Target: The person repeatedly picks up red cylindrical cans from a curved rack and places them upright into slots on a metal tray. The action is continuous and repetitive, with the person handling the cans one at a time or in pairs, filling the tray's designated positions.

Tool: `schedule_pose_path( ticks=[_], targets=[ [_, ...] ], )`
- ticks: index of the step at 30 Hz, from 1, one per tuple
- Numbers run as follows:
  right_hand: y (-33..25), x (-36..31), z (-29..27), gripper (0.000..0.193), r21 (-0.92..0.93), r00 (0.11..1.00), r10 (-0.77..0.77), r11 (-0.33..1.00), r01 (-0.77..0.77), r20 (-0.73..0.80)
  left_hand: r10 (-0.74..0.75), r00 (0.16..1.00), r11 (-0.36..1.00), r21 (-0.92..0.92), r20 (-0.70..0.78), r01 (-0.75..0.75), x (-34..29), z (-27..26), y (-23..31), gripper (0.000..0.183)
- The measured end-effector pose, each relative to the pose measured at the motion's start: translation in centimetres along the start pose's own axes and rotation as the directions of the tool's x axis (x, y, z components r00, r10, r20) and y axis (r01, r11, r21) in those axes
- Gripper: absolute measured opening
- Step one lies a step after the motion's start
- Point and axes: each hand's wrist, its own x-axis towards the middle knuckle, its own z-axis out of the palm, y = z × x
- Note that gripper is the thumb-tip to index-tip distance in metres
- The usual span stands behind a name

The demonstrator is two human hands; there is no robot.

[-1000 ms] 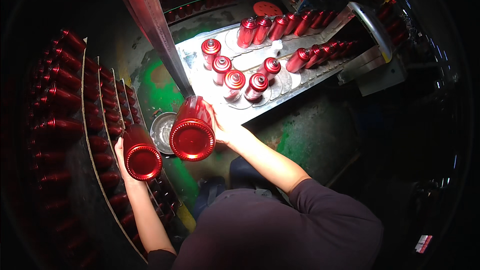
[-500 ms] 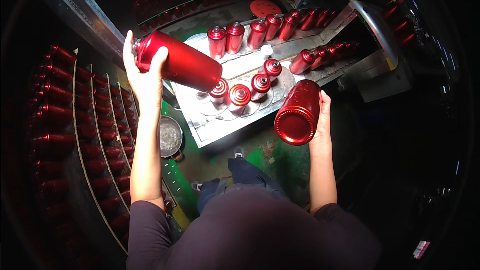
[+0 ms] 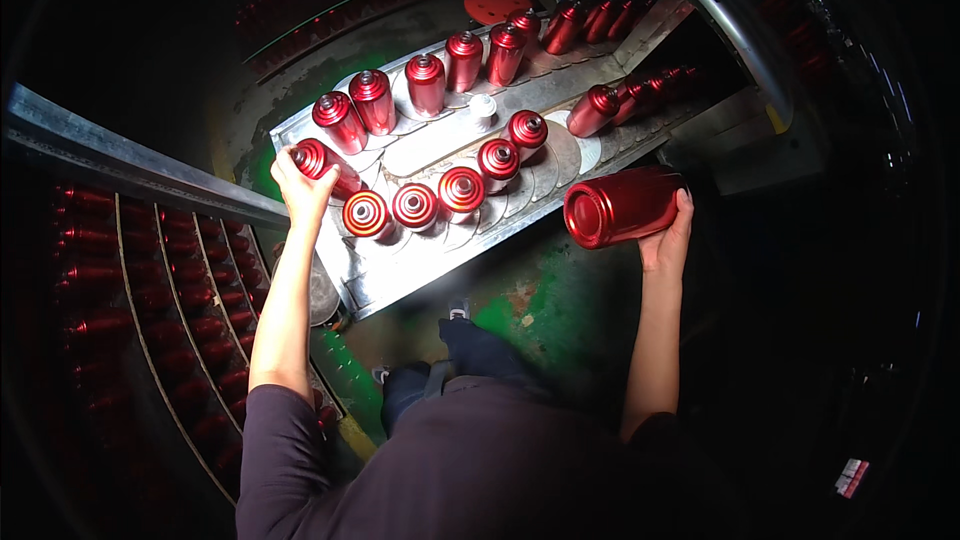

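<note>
My left hand point(image 3: 305, 193) is closed round the upper part of a glossy red metallic bottle point(image 3: 322, 162) at the left end of the conveyor table point(image 3: 375, 285). That bottle looks upright, its base hidden among its neighbours. Off the table's near side, my right hand point(image 3: 667, 238) grips another red bottle point(image 3: 622, 205), tilted on its side with its round base toward the left. Several more red bottles point(image 3: 461, 190) with narrow necks stand along the table's near edge, close to my left hand. A further row point(image 3: 425, 85) runs along the far side.
A small white cap-like piece point(image 3: 482, 110) sits on the table's middle strip. At right is a metal-framed hood point(image 3: 735, 30). Racks of red bottles point(image 3: 110, 270) fill the left, beside a metal beam point(image 3: 130, 150). A round red disc point(image 3: 499, 5) lies beyond the table.
My left hand has lowered its bottle from above the table to the table's left end. The right-hand bottle has turned more sideways. The view has shifted, and the standing bottles appear farther left.
</note>
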Motion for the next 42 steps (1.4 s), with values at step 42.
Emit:
schedule_pose_path(
  ticks=[42],
  targets=[
    [9.9, -1.0, 11.1, 0.041, -0.369, 0.807, -0.232, 0.797, 0.477, 0.543, -0.364, 0.819, 0.879, -0.127, 0.443, 0.459, -20.8, -14.1, 6.4, 0.043]
  ],
)
